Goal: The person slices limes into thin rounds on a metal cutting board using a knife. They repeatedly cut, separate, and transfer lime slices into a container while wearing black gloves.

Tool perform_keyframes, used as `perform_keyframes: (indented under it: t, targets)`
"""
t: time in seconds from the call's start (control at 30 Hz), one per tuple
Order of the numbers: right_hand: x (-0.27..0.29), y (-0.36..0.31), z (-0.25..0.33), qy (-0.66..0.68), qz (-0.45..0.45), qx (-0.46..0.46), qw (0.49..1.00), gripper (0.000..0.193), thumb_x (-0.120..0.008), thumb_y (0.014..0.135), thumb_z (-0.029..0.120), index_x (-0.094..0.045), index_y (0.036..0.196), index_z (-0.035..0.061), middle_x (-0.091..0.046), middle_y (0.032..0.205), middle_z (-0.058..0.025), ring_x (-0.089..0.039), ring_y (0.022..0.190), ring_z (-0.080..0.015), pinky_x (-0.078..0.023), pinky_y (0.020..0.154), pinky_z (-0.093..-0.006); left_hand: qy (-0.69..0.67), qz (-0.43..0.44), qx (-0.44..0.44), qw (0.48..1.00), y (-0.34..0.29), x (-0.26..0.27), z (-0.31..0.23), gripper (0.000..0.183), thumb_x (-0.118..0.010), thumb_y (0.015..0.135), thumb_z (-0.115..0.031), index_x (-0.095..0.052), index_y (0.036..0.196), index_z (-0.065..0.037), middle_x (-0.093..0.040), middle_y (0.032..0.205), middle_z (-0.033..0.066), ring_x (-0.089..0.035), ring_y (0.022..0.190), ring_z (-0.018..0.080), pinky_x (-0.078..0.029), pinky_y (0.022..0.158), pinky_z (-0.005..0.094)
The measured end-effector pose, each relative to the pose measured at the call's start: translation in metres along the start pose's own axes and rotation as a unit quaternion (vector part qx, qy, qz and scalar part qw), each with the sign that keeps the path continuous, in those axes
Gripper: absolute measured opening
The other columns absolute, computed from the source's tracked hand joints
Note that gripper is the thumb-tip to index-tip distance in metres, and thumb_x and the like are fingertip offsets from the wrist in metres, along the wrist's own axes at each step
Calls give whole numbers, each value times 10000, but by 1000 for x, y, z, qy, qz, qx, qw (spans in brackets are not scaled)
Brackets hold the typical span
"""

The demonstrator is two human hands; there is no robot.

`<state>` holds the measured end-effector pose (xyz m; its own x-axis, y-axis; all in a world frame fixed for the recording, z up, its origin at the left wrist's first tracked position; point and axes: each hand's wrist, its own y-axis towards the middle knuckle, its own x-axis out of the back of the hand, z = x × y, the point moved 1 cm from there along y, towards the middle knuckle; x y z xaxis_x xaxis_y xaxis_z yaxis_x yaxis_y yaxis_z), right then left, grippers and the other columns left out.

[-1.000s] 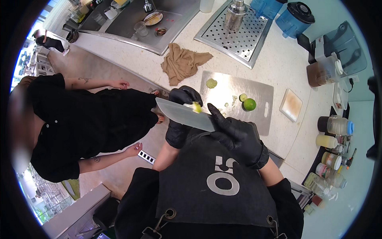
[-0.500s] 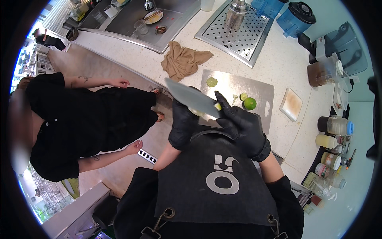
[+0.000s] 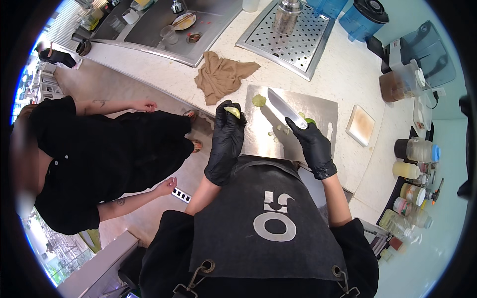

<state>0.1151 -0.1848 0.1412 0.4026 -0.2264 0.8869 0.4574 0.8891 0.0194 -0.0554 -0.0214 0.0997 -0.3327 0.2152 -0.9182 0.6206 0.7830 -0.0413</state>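
In black gloves, both my hands are over or beside the steel cutting board (image 3: 258, 144). My left hand (image 3: 226, 141) is raised at the board's left edge, its fingers closed on a lime wedge (image 3: 232, 112). On the right, my right hand (image 3: 316, 151) grips a knife (image 3: 284, 107), with its broad blade slanting toward the far left above the board. A cut piece of lime (image 3: 259, 100) lies near the far left corner. Small pale scraps (image 3: 278, 130) are scattered mid-board. Behind the knife a green lime (image 3: 310, 121) is partly hidden.
A brown cloth (image 3: 221, 77) lies beyond the board. The sink (image 3: 149, 39) holds dishes, and a shaker (image 3: 287, 17) stands on the drain tray (image 3: 273, 47). A whitish block (image 3: 361, 125) and several bottles (image 3: 420, 150) are rightward. Another person (image 3: 114, 149) stands at left.
My hands have moved apart. The knife has come away from the lime wedge and swung right, its blade now over the board. The wedge stays in my left hand. More scraps show on the board.
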Motion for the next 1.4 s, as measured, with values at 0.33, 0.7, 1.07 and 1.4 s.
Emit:
perform_keyframes:
  t: [0.33,0.7,1.07,1.4]
  targets:
    - [28,2,19,376,-53,-166,910,475,-609,927,98,-485,1385,117,-652,1102,-50,-539,789,-85,-479,748,-245,95,10,-19,995,0,-11,1,199,-614,909,-88,-551,1091,-34,-593,966,73,-580,891,160,-477,844,262]
    - [55,-16,93,138,6,161,977,585,-672,843,313,-493,1380,165,-558,710,-62,-578,572,-215,-469,500,-348,204,193,-130,951,5,-33,-1,249,-710,821,-183,-513,899,-53,-541,838,102,-585,785,224,-504,699,336]
    - [66,-14,99,91,30,173,980,580,-642,854,392,-502,1370,167,-533,658,-52,-555,504,-192,-452,455,-343,198,208,-131,949,8,-27,-2,289,-732,807,-246,-563,875,-22,-563,832,115,-593,783,227,-515,747,365]
    - [67,-13,97,94,41,166,981,574,-644,856,393,-508,1367,170,-516,624,-55,-547,490,-191,-448,453,-348,229,208,-145,940,10,-29,-3,273,-715,815,-237,-570,883,-15,-574,851,126,-610,807,245,-515,740,359]
